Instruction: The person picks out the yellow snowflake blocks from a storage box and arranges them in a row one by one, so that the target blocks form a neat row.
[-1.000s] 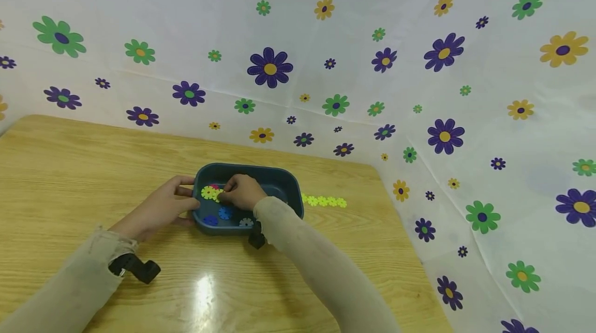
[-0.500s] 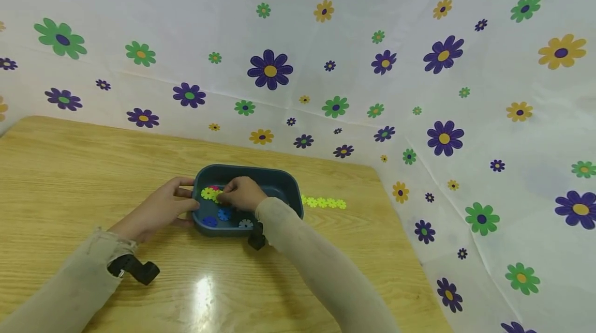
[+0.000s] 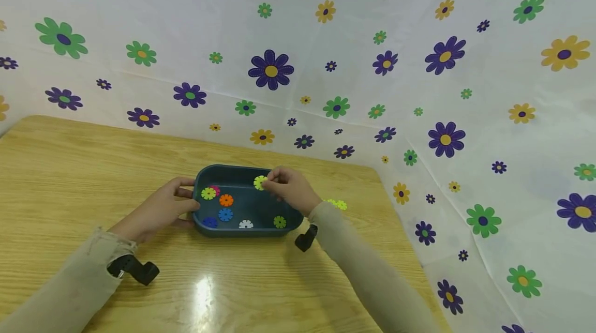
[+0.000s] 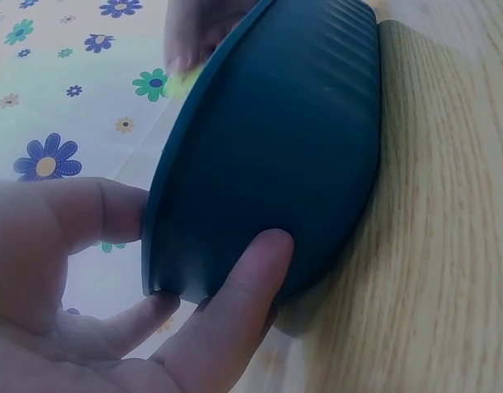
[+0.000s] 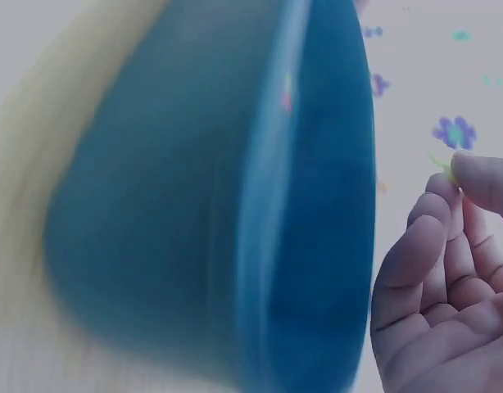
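Note:
A dark blue-green plastic bin (image 3: 247,232) stands on the table. My left hand (image 3: 160,209) holds its left end; in the left wrist view, fingers (image 4: 124,214) touch the rim and another digit presses the outer wall. Over the bin's right half, my right hand (image 3: 293,188) pinches a yellow notched snowflake disc (image 3: 260,183) between thumb and fingertips. In the right wrist view this disc (image 5: 445,168) shows as a thin edge. Loose in the bin are a yellow disc (image 3: 208,193), a partly covered pink one, an orange disc (image 3: 226,200), and blue, white and green discs.
To the bin's right, yellow discs (image 3: 341,205) lie on the wooden table (image 3: 223,281), partly hidden by my right hand and sleeve. A white sheet with printed flowers (image 3: 223,79) hangs behind the table and along its right side.
My right hand has lifted a yellow disc from the bin's left part and moved right with it. The orange and green discs have come into view. My left hand stays put.

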Available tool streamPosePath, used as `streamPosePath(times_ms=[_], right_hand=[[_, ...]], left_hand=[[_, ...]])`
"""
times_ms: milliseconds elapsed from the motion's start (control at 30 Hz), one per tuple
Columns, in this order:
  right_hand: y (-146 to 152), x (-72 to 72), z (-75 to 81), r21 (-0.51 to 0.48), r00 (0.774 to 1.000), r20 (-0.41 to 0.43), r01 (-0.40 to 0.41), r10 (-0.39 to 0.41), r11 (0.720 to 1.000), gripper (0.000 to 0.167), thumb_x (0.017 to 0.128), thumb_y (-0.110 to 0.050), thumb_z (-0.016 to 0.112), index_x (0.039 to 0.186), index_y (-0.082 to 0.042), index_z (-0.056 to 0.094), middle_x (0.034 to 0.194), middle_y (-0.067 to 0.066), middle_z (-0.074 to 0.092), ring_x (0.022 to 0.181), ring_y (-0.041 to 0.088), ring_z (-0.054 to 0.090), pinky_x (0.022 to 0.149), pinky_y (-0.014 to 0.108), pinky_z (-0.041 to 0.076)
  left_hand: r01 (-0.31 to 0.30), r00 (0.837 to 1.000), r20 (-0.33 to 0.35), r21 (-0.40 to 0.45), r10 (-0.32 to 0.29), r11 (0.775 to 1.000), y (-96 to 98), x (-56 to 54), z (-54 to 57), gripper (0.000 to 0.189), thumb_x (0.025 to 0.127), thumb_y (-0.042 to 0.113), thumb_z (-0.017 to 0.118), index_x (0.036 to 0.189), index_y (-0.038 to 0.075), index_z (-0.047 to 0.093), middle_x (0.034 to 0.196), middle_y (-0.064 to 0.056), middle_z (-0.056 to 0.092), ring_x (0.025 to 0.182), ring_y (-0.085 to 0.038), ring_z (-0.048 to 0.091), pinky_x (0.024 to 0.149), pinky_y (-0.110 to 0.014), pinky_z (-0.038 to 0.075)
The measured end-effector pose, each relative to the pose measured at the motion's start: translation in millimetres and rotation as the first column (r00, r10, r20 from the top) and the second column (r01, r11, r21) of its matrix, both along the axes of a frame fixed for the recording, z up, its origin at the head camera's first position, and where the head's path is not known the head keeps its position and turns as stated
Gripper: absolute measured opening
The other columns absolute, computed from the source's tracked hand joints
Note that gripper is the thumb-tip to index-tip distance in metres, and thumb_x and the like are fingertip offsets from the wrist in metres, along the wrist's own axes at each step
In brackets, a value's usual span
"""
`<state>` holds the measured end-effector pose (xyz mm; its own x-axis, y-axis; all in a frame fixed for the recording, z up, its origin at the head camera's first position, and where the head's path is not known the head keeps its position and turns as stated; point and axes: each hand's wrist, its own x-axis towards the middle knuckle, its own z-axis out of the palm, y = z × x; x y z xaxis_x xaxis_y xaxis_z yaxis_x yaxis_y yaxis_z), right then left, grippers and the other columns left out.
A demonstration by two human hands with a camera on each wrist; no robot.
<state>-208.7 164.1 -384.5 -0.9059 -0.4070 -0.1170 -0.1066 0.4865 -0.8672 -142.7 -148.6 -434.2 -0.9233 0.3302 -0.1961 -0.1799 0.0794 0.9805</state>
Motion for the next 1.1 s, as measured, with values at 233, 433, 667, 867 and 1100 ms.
streamPosePath(times_ms=[233, 433, 667, 867, 1100], right_hand=[[94, -14.8, 1.2, 0.037, 0.974, 0.005, 0.225, -0.225, 0.974, 0.019, 0.103, -0.023, 0.066, 0.112, -0.005, 0.067, 0.104, 0.013, 0.067, 0.088, 0.029, 0.060, 0.082, 0.045, 0.057], [172, -19.2, -16.9, 0.149, 0.912, 0.011, 0.403, -0.409, 0.903, 0.031, 0.106, -0.026, 0.060, 0.124, -0.001, 0.065, 0.111, 0.011, 0.067, 0.101, 0.033, 0.063, 0.092, 0.049, 0.057], [224, -13.5, -34.3, 0.210, 0.858, 0.027, 0.497, -0.513, 0.842, 0.030, 0.107, -0.021, 0.058, 0.123, 0.004, 0.064, 0.102, 0.006, 0.066, 0.081, 0.015, 0.059, 0.073, 0.028, 0.056], [237, -15.5, -47.3, 0.264, 0.832, 0.039, 0.525, -0.553, 0.809, 0.026, 0.104, -0.021, 0.063, 0.116, 0.002, 0.068, 0.089, 0.003, 0.068, 0.077, 0.014, 0.061, 0.067, 0.025, 0.056], [238, -20.6, -57.5, 0.310, 0.833, -0.002, 0.526, -0.553, 0.792, 0.027, 0.100, -0.024, 0.066, 0.111, -0.001, 0.073, 0.090, 0.004, 0.072, 0.076, 0.015, 0.065, 0.063, 0.027, 0.056]], left_hand=[[0.005, 1.000, -0.006, -0.001, -0.005, 1.000, -1.3, -0.7, -2.3, 0.070, 0.103, 0.007, 0.058, 0.160, -0.004, 0.019, 0.142, -0.034, 0.039, 0.117, -0.039, 0.061, 0.086, -0.048, 0.064], [0.003, 1.000, -0.004, 0.002, -0.003, 1.000, -2.3, -1.9, -2.9, 0.071, 0.102, 0.007, 0.059, 0.160, -0.004, 0.019, 0.143, -0.034, 0.038, 0.116, -0.038, 0.061, 0.086, -0.047, 0.064], [0.005, 1.000, -0.001, -0.003, -0.005, 1.000, -1.6, -1.0, -1.9, 0.070, 0.102, 0.007, 0.058, 0.159, -0.003, 0.020, 0.142, -0.033, 0.039, 0.115, -0.036, 0.062, 0.086, -0.047, 0.064], [0.003, 1.000, 0.005, -0.006, -0.003, 1.000, -2.0, -1.7, -2.8, 0.070, 0.103, 0.007, 0.058, 0.160, -0.003, 0.019, 0.143, -0.033, 0.039, 0.117, -0.038, 0.061, 0.086, -0.047, 0.064], [0.002, 1.000, 0.007, -0.006, -0.002, 1.000, -2.4, -2.5, -3.0, 0.071, 0.103, 0.008, 0.058, 0.160, -0.002, 0.019, 0.143, -0.033, 0.038, 0.118, -0.039, 0.060, 0.086, -0.048, 0.064]])
